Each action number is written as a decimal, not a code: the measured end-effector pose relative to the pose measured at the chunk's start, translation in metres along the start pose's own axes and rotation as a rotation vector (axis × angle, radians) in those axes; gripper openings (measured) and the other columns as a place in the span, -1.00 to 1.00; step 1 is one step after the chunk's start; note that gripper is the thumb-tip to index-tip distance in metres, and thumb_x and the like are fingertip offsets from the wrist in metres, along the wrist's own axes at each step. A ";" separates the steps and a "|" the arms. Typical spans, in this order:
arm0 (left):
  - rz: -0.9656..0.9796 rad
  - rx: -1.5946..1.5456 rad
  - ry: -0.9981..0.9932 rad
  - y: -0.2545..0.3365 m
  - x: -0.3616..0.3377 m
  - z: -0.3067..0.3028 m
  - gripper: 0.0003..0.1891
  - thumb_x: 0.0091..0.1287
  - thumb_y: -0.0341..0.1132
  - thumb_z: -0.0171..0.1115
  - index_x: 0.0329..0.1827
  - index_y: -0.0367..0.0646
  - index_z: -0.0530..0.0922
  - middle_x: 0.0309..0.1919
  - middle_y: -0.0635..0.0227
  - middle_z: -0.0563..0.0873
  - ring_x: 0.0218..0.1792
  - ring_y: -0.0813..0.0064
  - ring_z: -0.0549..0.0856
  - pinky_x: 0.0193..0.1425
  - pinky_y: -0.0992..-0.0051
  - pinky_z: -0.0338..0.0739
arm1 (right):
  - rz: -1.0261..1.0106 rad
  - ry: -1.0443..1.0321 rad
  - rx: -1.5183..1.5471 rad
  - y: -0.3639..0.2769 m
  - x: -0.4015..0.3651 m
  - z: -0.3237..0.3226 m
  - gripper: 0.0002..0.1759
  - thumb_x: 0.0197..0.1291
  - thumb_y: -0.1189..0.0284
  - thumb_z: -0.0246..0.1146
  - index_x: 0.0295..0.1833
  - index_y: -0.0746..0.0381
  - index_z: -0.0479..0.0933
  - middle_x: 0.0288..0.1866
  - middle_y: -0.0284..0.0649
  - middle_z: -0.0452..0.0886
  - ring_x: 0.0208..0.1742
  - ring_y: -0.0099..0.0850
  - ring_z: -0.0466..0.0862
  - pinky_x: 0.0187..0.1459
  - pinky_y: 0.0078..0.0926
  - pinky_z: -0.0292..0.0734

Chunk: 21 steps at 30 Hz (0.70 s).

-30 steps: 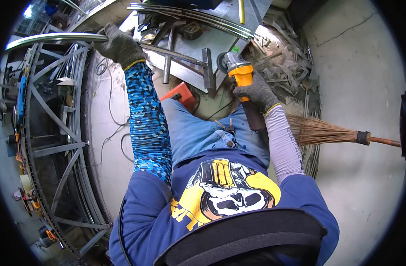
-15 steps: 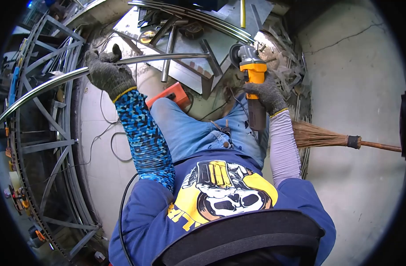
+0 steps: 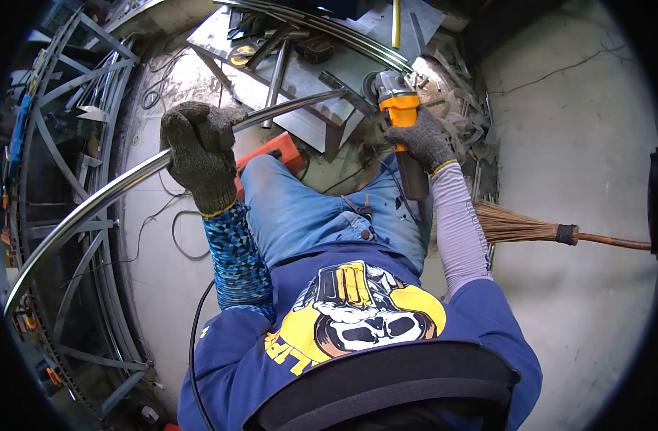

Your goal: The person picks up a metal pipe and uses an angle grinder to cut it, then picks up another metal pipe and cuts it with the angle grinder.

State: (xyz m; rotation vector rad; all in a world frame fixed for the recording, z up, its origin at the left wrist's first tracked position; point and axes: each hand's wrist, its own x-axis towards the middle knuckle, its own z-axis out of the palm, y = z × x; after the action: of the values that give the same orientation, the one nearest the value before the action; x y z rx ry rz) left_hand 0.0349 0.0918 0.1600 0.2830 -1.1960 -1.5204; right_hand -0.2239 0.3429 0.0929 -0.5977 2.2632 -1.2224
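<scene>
My left hand point(image 3: 200, 152), in a dark grey knit glove, is closed around a long shiny metal tube point(image 3: 117, 189). The tube runs from the lower left up past my hand, and its far end lies close to the grinder's disc. In my right hand point(image 3: 424, 138), also gloved, is a yellow and grey angle grinder point(image 3: 399, 108), held by its body with the head pointing away from me. Its disc point(image 3: 370, 87) faces left, beside the tube's end. An orange box-shaped thing point(image 3: 275, 154) sits on the floor beyond my knee.
A metal sheet point(image 3: 300, 118) ahead bears tube offcuts and a tape measure point(image 3: 243, 55). Metal scraps point(image 3: 462, 108) pile up on the right, near a straw broom point(image 3: 523, 223). Along the left stands a steel frame point(image 3: 74, 230). Black cable point(image 3: 189, 233) loops over the floor.
My left hand has come nearer and to the right, raising and tilting the tube so its far end slopes upward. The grinder has shifted slightly left.
</scene>
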 end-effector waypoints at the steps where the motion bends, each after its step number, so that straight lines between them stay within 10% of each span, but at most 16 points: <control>1: -0.043 -0.117 -0.078 0.003 -0.005 -0.002 -0.67 0.65 -0.08 0.12 -0.06 -0.22 0.56 -0.45 0.40 0.50 -0.51 0.61 0.48 -0.47 0.52 0.47 | 0.011 0.003 -0.112 -0.007 0.003 0.000 -0.18 -0.24 0.26 0.63 0.22 0.29 0.56 0.05 -0.06 0.75 0.03 -0.18 0.77 0.16 -0.23 0.67; 5: -0.003 -0.097 0.034 0.003 -0.017 0.007 -0.58 0.66 -0.06 0.13 -0.12 -0.32 0.63 -0.67 0.45 0.36 -0.67 0.60 0.31 -0.62 0.50 0.23 | -0.032 -0.139 -0.214 -0.013 0.031 0.006 -0.17 -0.25 0.25 0.63 0.22 0.31 0.56 0.05 -0.02 0.74 0.05 -0.15 0.77 0.17 -0.23 0.66; 21: 0.046 -0.200 -0.112 -0.003 -0.021 0.002 -0.60 0.68 -0.13 0.11 -0.07 -0.37 0.65 -0.67 0.37 0.47 -0.67 0.58 0.43 -0.33 0.20 0.70 | -0.088 -0.236 -0.466 -0.012 0.079 0.007 0.03 -0.31 0.21 0.62 0.38 0.26 0.41 0.21 0.03 0.64 0.21 -0.08 0.69 0.26 -0.18 0.62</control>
State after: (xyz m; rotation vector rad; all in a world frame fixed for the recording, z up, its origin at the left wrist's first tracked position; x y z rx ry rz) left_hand 0.0386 0.1101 0.1504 0.0378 -1.1189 -1.6185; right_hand -0.2796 0.2863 0.0830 -0.9638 2.3396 -0.6122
